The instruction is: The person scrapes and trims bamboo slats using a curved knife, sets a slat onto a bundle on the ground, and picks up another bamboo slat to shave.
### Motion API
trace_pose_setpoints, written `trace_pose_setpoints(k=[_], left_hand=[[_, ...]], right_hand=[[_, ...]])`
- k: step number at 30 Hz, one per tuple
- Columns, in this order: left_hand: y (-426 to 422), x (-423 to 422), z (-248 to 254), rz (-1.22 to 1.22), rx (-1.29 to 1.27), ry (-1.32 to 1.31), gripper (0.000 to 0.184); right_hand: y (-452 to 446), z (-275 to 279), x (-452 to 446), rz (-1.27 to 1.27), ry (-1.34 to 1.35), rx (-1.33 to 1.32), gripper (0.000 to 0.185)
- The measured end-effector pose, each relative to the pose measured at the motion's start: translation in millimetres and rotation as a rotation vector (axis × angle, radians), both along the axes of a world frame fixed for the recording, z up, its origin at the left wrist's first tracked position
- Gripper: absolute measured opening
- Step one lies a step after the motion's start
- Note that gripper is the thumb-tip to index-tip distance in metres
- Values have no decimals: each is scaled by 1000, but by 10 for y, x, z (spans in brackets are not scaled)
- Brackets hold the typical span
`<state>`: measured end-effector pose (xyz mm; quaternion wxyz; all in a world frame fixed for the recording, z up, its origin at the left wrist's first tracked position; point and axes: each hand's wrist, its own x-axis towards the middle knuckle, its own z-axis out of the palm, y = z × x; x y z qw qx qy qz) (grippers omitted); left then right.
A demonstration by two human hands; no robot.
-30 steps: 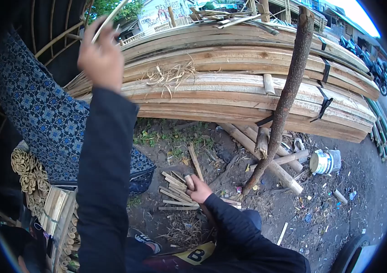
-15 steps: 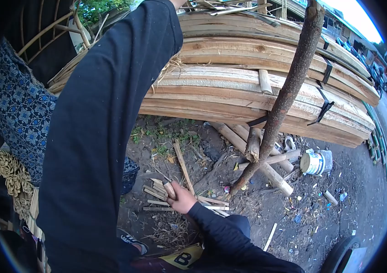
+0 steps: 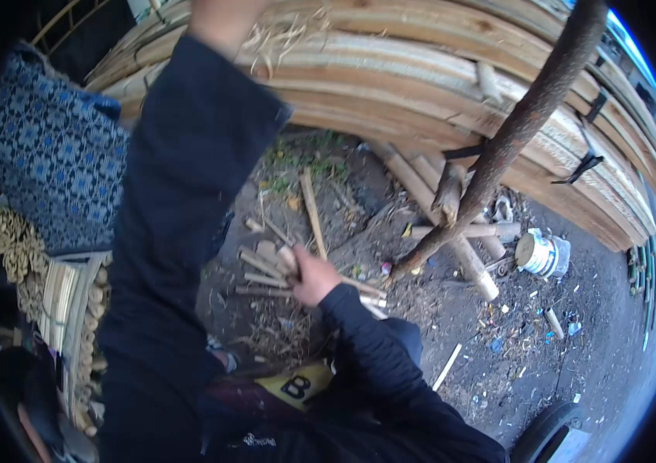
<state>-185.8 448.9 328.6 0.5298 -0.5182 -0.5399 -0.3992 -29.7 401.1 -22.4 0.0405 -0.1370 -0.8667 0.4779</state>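
Right hand (image 3: 316, 279) holds a wooden handle (image 3: 287, 258), left hand (image 3: 227, 19) cropped at top, grip untellable; nearby loose sticks (image 3: 264, 279) could scatter if the handle knocks them.

Single head-worn cam, wide FOV, faces fwd/down: R hand (image 3: 315, 278) mid-frame, L sleeve (image 3: 181, 177) close, timber stack (image 3: 389, 116) farther fwd.
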Motion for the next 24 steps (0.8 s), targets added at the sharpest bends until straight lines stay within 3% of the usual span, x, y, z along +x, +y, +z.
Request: trace_pose_setpoints(k=[1, 3, 5, 6, 7, 8, 9, 10, 11, 14, 18, 20, 24], left_hand=[[-389, -13, -398, 34, -32, -27, 62], [-1123, -176, -1577, -259, 226, -624, 24], [-1886, -92, -2787, -223, 441, -1326, 18], [-2294, -97, -3508, -96, 404, -1583, 17], [-2892, -355, -4642, -56, 193, -1756, 13], [-3049, -92, -5128, 233, 115, -1812, 10], [-3241, 112, -5425, 247, -27, -1948, 9], [-3349, 244, -5637, 290, -65, -2112, 16], [-3297, 433, -5424, 339, -70, -2344, 22], [-3503, 465, -5917, 190, -60, -2669, 33], [-3560, 447, -6277, 109, 77, -2801, 42], [-3496, 373, -6372, 83, 260, -2831, 46], [-3373, 213, -6502, -12, 238, -2755, 51]], right_hand=[[29, -19, -5, -56, 12, 31, 47], [40, -107, -52, -242, 104, -63, 47], [0, -190, -97, -372, 196, -165, 48], [3, -194, -115, -417, 212, -228, 47], [18, -399, -195, -426, 282, -383, 47], [23, -609, -259, -433, 346, -539, 47], [15, -490, -233, -432, 353, -770, 42], [-17, -321, -223, -506, 379, -912, 38], [-11, -256, -247, -537, 405, -1006, 39], [105, -132, -361, -654, 406, -1234, 34], [305, -84, -651, -570, 333, -949, 30], [328, -127, -763, -602, 336, -973, 29], [318, -168, -866, -591, 285, -1011, 33]])
